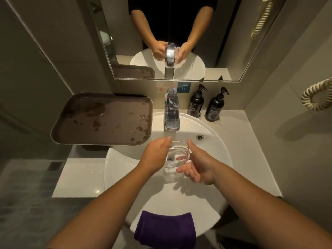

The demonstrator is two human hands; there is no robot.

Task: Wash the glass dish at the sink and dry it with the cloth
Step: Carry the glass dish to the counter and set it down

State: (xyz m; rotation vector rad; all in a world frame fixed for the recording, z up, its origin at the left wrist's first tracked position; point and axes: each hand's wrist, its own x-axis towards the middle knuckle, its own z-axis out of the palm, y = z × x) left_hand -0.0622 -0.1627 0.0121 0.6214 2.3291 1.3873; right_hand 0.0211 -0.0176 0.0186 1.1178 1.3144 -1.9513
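A clear glass dish (178, 156) is held over the white sink (215, 141), just in front of and below the chrome faucet (172, 114). My left hand (156, 156) grips the dish's left side, its back turned up. My right hand (197, 168) holds the right side, thumb on the rim and fingers spread under the base. A purple cloth (166, 229) hangs folded over the sink's front rim, between my forearms. I cannot tell whether water is running.
A brown tray (102, 119), wet with droplets, sits left of the faucet on the counter. Two black pump bottles (196, 103) (216, 107) stand at the back right. A coiled cord (316, 96) hangs on the right wall. The mirror above reflects my hands.
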